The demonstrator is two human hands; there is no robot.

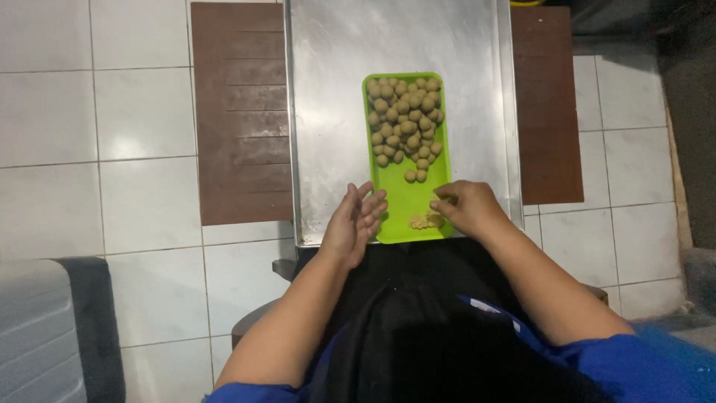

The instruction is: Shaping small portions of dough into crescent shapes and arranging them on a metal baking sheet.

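Observation:
A green rectangular tray (406,201) lies on a large metal baking sheet (335,112). Many small tan dough balls (405,119) are heaped on the tray's far half. A small lump of loose dough (424,221) sits at the tray's near right corner. My right hand (468,207) rests over that corner with its fingertips pinching at the lump. My left hand (356,222) hovers at the tray's near left edge, palm turned inward, fingers apart, holding nothing.
The metal sheet rests on a dark brown wooden board (239,119) over a white tiled floor (97,112). A dark apron (418,313) covers my lap. A grey and black object (52,328) stands at the lower left.

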